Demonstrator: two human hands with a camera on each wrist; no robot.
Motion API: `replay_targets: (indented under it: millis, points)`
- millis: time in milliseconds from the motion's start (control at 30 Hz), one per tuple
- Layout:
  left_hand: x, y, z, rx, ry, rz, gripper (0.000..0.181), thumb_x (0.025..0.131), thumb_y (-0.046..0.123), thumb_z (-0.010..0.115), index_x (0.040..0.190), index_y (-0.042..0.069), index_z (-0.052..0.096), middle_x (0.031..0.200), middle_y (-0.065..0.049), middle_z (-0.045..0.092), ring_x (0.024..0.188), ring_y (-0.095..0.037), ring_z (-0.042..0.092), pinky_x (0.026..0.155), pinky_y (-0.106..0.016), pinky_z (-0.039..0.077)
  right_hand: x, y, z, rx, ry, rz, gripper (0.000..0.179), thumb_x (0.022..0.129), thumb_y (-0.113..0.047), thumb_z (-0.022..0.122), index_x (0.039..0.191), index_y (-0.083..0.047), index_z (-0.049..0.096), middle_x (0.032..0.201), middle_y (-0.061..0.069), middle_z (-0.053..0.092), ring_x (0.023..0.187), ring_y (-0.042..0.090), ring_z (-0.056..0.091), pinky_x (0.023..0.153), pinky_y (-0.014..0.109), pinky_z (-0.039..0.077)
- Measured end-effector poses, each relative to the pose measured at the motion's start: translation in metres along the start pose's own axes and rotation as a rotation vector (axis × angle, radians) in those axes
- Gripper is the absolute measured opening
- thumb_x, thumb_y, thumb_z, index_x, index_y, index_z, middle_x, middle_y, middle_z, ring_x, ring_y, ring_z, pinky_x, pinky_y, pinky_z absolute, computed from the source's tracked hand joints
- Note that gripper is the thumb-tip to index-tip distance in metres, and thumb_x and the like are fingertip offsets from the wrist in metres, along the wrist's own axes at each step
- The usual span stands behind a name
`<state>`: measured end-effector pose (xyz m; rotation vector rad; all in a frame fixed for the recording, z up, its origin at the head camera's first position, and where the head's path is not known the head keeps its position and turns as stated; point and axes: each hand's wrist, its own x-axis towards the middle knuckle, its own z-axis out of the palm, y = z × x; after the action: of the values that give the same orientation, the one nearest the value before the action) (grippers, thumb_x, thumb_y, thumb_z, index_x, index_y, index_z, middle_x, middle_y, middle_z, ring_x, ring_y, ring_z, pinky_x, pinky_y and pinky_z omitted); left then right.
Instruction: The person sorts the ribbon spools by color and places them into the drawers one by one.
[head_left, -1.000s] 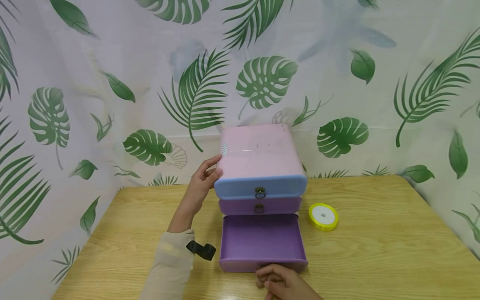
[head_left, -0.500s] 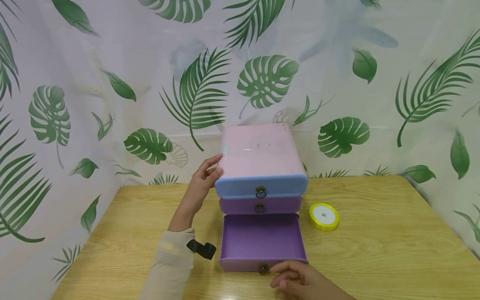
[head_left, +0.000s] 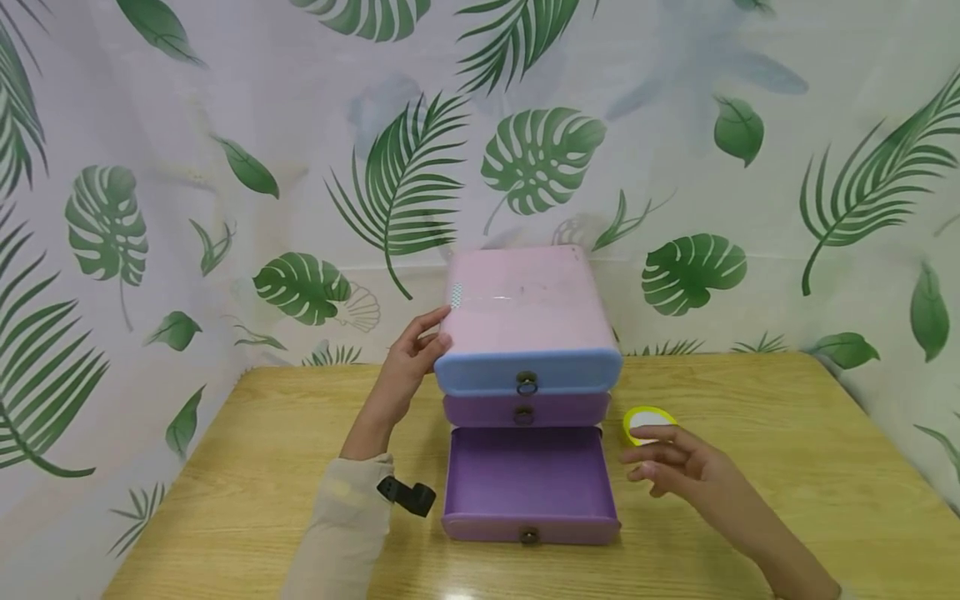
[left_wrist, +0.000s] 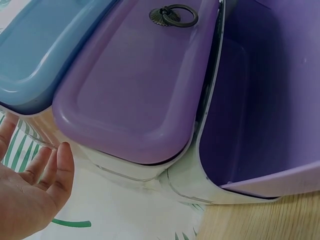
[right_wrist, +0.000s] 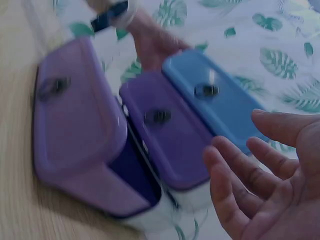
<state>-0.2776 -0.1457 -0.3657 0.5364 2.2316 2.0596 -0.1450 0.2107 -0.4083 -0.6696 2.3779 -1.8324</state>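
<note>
A small drawer cabinet (head_left: 525,308) with a pink top stands at the middle of the table. Its blue top drawer (head_left: 480,375) and purple middle drawer (left_wrist: 135,75) are closed. The purple bottom drawer (head_left: 525,479) is pulled out, its inside bare, its ring handle (head_left: 529,535) free. My left hand (head_left: 401,371) rests its fingertips and thumb against the cabinet's upper left side. To the right of the cabinet, my right hand (head_left: 701,475) hovers with loosely bent fingers, holding nothing. It partly covers a spool of yellow ribbon (head_left: 647,417); contact between them cannot be made out.
The wooden table (head_left: 787,433) extends to both sides of the cabinet. Close behind hangs a white cloth (head_left: 570,75) printed with green leaves. A black strap (head_left: 407,496) sits on my left wrist, beside the pulled-out drawer.
My right hand has let go of the bottom drawer's ring handle and moved right and away from me to the ribbon spool. The left hand stays on the cabinet; the drawer remains pulled out.
</note>
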Motion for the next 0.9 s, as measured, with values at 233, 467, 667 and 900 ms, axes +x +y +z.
replay_targets:
  millis: [233,467,667,900]
  points:
    - [0.001,-0.004,-0.001,0.001,0.001,-0.008,0.049,0.099,0.017,0.049,0.147,0.017,0.040,0.143,-0.019,0.048,0.118,-0.017,0.055,0.088,-0.025,0.048,0.015,0.030,-0.020,-0.352,0.249,0.180,0.046,0.095,-0.027,0.061,0.134,-0.006,0.051,0.131,0.010,0.058,0.113,0.006,0.054,0.083,0.023,0.049]
    - [0.001,-0.004,-0.001,0.001,0.008,-0.011,0.048,0.099,0.017,0.049,0.147,0.017,0.041,0.144,-0.018,0.047,0.121,-0.020,0.053,0.088,-0.025,0.048,0.026,0.063,-0.034,-0.329,0.235,0.271,0.062,0.092,-0.029,0.065,0.141,0.001,0.041,0.148,0.029,0.035,0.136,0.048,0.027,0.102,0.062,0.030]
    - [0.001,-0.005,-0.001,-0.019,0.007,0.002,0.048,0.099,0.015,0.047,0.147,0.015,0.040,0.144,-0.020,0.046,0.111,-0.006,0.055,0.086,-0.023,0.049,0.031,0.079,-0.033,-0.327,0.217,0.245,0.067,0.087,-0.021,0.072,0.140,0.004,0.040,0.147,0.034,0.031,0.135,0.056,0.023,0.100,0.071,0.028]
    - [0.001,-0.004,-0.001,-0.033,0.006,0.010,0.048,0.099,0.013,0.046,0.147,0.012,0.039,0.146,-0.019,0.043,0.109,-0.002,0.055,0.085,-0.021,0.049,0.034,0.092,-0.029,-0.386,0.209,0.231,0.068,0.083,-0.014,0.074,0.137,0.009,0.041,0.140,0.037,0.037,0.126,0.051,0.036,0.093,0.057,0.039]
